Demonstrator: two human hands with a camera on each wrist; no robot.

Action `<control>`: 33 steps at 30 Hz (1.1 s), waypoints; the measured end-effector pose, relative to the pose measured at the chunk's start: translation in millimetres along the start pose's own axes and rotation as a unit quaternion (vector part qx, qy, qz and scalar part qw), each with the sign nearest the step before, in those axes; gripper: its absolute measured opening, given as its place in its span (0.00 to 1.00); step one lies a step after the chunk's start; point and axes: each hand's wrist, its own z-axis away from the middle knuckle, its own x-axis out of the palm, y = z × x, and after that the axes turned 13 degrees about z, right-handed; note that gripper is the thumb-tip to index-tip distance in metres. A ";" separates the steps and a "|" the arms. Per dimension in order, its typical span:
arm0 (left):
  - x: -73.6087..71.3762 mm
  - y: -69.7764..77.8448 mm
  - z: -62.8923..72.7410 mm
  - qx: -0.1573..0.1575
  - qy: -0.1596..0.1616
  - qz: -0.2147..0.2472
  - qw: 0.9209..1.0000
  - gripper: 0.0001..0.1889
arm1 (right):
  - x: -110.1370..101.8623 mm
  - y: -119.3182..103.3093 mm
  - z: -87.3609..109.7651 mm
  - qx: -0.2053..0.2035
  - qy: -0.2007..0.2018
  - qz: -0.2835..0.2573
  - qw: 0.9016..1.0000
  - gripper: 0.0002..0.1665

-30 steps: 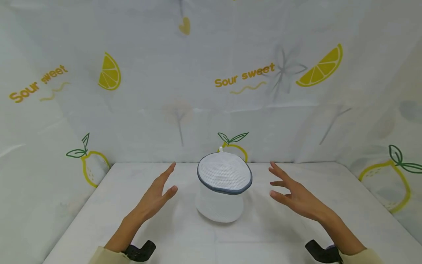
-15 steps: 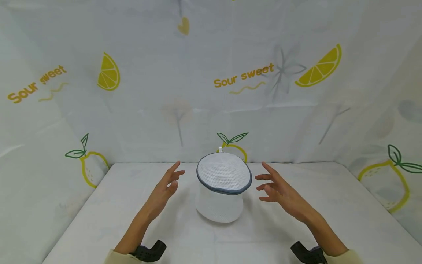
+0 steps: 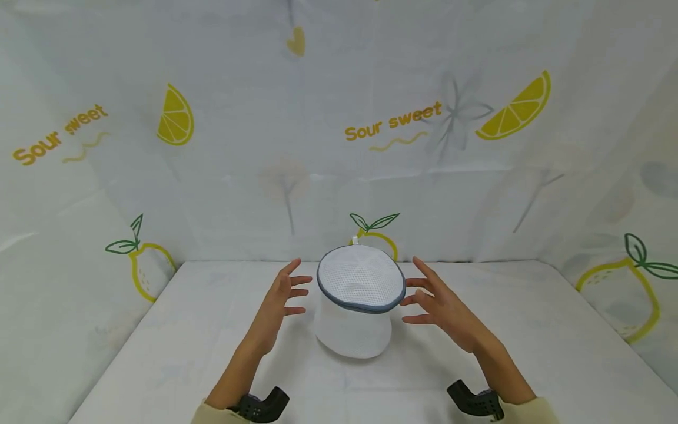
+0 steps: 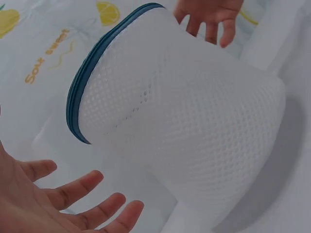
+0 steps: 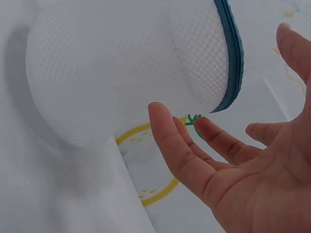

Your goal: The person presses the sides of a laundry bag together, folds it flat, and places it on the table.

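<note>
On the white table point(image 3: 175, 359) stands a white mesh bag point(image 3: 352, 333), round-bodied and flaring to a tilted top edged in a blue-grey band point(image 3: 366, 308), set between a person's two bare hands. The left hand point(image 3: 275, 303) is raised beside it, forearm slanting inward from a pale sleeve point(image 3: 217, 414), palm turned toward the mesh, fingers spread and slightly bent; it grasps nothing, and a narrow gap parts it from the bag. Opposite, the right hand point(image 3: 444, 309) mirrors that pose, fingers fanned and loose, its grip released too; its fingertips come so near the band that I cannot tell whether they touch. Black wrist devices point(image 3: 262, 406) sit at both cuffs. A second ago both hands were farther out, with clear table on either side of the bag; since then they have drawn inward, the left fingers fanning apart, while the bag has stayed put.
</note>
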 end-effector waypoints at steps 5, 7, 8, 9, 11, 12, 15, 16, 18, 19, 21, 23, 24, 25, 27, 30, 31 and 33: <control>9.4 2.4 -2.9 -0.016 0.005 0.010 1.000 0.32 | 3.7 3.9 -3.7 -0.005 0.016 -0.003 1.000 0.41; 12.4 4.0 -4.4 -0.015 0.008 0.013 1.000 0.33 | 3.6 4.7 -5.8 -0.010 0.020 -0.006 1.000 0.42; 13.8 4.7 -5.1 -0.015 0.009 0.016 1.000 0.33 | 3.3 5.0 -6.9 -0.012 0.021 -0.006 1.000 0.41; 15.0 5.3 -5.9 -0.016 0.011 0.019 1.000 0.34 | 2.9 5.1 -7.8 -0.012 0.022 -0.008 1.000 0.41; 17.4 6.4 -7.2 -0.017 0.014 0.023 1.000 0.34 | 2.6 5.0 -9.4 -0.009 0.023 -0.010 1.000 0.40; 18.5 6.9 -7.6 -0.017 0.016 0.023 0.999 0.34 | 2.8 4.7 -10.0 -0.007 0.023 -0.013 1.000 0.40; 21.2 7.4 -7.8 -0.017 0.021 0.023 0.999 0.33 | 4.7 3.3 -11.1 -0.001 0.020 -0.023 1.000 0.40; 22.0 7.2 -7.6 -0.018 0.023 0.021 0.999 0.32 | 5.7 2.8 -11.3 -0.002 0.019 -0.025 1.000 0.40; 23.6 7.0 -6.2 -0.019 0.025 0.022 0.999 0.31 | 8.2 1.6 -11.7 -0.006 0.015 -0.031 0.999 0.40; 24.4 7.0 -5.4 -0.019 0.023 0.022 0.999 0.31 | 9.4 1.0 -11.8 -0.009 0.013 -0.033 0.999 0.40; 26.5 7.3 -4.3 -0.021 0.020 0.022 0.999 0.30 | 11.8 0.2 -11.7 -0.017 0.008 -0.039 0.999 0.41; 28.7 8.3 -3.6 -0.021 0.017 0.021 0.999 0.31 | 13.9 -0.5 -11.7 -0.024 0.008 -0.044 0.999 0.40; 29.8 8.6 -3.9 -0.021 0.015 0.018 1.000 0.31 | 14.9 -0.8 -12.0 -0.026 0.009 -0.049 0.998 0.40; 31.1 9.2 -4.0 -0.020 0.015 0.014 1.000 0.32 | 16.0 -1.0 -12.5 -0.027 0.008 -0.054 0.998 0.40; 33.4 9.4 -4.6 -0.022 0.016 0.008 1.000 0.33 | 18.1 -1.5 -14.0 -0.027 0.010 -0.058 0.998 0.40; 36.0 6.4 -6.4 -0.022 0.012 0.008 1.000 0.34 | 22.2 -2.0 -17.5 -0.028 0.005 -0.063 0.998 0.40; 36.6 4.6 -6.8 -0.020 0.010 0.009 1.000 0.34 | 23.6 -2.0 -18.3 -0.027 0.003 -0.062 0.998 0.40; 37.5 0.3 -7.6 -0.017 0.007 0.014 1.000 0.34 | 26.5 -1.5 -19.2 -0.029 -0.002 -0.062 0.998 0.41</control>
